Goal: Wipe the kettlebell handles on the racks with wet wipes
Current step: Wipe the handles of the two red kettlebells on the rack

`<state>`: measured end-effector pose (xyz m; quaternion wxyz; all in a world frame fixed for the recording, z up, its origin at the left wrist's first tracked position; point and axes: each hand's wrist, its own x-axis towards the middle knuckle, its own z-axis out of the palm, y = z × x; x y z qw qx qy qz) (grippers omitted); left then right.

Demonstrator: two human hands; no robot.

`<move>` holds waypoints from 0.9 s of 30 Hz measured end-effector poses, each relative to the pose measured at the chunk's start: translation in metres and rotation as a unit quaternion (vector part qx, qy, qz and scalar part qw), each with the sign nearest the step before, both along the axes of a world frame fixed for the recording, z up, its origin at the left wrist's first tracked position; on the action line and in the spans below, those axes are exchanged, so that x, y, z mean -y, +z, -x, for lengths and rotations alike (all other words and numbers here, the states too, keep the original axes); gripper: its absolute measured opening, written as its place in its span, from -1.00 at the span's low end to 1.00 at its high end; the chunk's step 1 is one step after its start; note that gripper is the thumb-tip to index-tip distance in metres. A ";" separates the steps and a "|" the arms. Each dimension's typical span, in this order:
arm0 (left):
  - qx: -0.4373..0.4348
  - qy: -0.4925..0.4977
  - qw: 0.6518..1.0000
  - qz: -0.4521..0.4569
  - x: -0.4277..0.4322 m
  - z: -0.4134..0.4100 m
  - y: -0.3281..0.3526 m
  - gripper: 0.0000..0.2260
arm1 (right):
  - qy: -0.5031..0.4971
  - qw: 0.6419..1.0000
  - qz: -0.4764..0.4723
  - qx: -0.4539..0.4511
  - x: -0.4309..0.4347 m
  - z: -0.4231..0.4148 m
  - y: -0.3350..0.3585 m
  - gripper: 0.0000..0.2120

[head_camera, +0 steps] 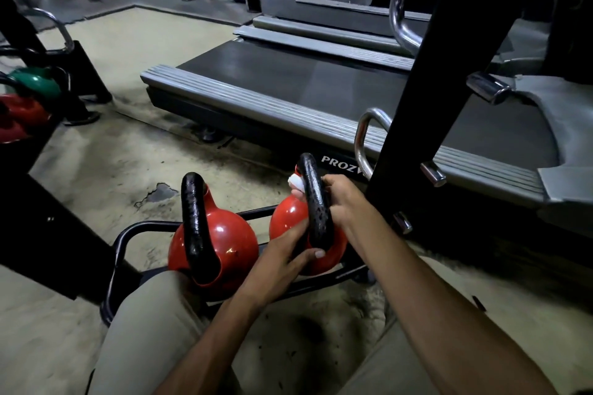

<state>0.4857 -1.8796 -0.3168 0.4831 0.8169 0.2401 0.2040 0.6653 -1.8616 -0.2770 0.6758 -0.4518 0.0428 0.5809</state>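
Two red kettlebells sit side by side on a low black rack [128, 234] at floor level, roughly 6 o'clock in the view, with a treadmill [288, 86] beyond them toward 12 o'clock. The wiping is under way on the right-hand kettlebell [285, 218] — its black handle [316, 202] stands upright between both hands.

The right hand [343, 199] is closed around the upper part of that handle from the 3 o'clock side, and a scrap of white wet wipe [295, 182] shows past the handle at its fingertips, pressed against the far side of the bar. The left hand [285, 253] is closed on the handle's lower end where it meets the red body, apparently steadying the bell.

The left-hand kettlebell [224, 244], at about 9 o'clock from the one being worked, has its handle [194, 221] free of both hands; whether it has been wiped cannot be told from here.

The next move, as I judge it, calls for sliding the wipe along the curve of the handle and around its underside — keeping the left hand firm so the bell does not roll on the rails. More kettlebells [29, 99], green and red, wait at 10 o'clock on another rack.
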 end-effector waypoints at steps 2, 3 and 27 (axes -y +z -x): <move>0.003 0.003 1.000 0.004 0.001 0.000 0.000 -0.50 | -0.027 0.997 -0.007 0.075 0.000 0.006 0.001 -0.73; 0.006 0.003 1.000 0.008 0.000 0.000 0.000 -0.49 | -0.060 0.982 0.008 0.178 -0.001 0.008 0.000 -0.77; 0.000 0.000 1.000 0.000 -0.006 -0.002 -0.004 -0.07 | -0.075 0.829 -0.049 0.551 0.033 0.021 -0.014 -0.84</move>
